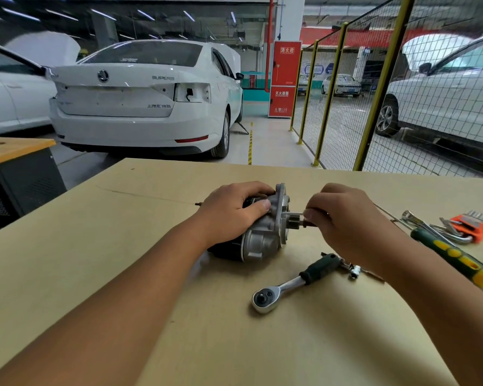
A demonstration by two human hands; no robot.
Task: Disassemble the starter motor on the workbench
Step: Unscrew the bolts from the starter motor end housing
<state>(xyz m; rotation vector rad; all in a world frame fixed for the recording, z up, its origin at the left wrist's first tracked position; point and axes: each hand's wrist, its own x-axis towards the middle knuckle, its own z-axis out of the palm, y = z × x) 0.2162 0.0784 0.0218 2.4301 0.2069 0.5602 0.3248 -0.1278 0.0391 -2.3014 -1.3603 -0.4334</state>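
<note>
**Cardboard-covered counter, starter motor held mid-counter, both hands on it**

Tan cardboard sheet covers the counter [123,274]. Starter motor [260,232] lies on its side about mid-width, nearer the far edge than the near one, silver nose housing pointing right, black body to the left under the palm. Left hand [232,213] grips the motor from above, fingers curled over the top, thumb pressed on the silver housing. Right hand [343,218] sits just right of the motor, fingertips pinched together on a thin metal rod [294,213] sticking out of the nose end beside the pinion; whether the rod is a bolt or a tool tip, cannot tell.

Ratchet wrench [293,285] lies just nearside of the motor, head toward the near edge, dark handle running up under the right wrist. Small socket [354,271] beside the handle end, partly hidden by the wrist. Green-yellow screwdriver [457,259] lies diagonally near the right edge, partly blurred. Hex key set [469,225] in an orange holder and pliers [418,222] lie beyond it, close to the right edge.

Left half of counter is open cardboard out to the left edge; wide open strip along the near edge between the forearms. Right side crowded with tools. White car [140,98] and yellow mesh fence [374,93] stand past the far edge.
</note>
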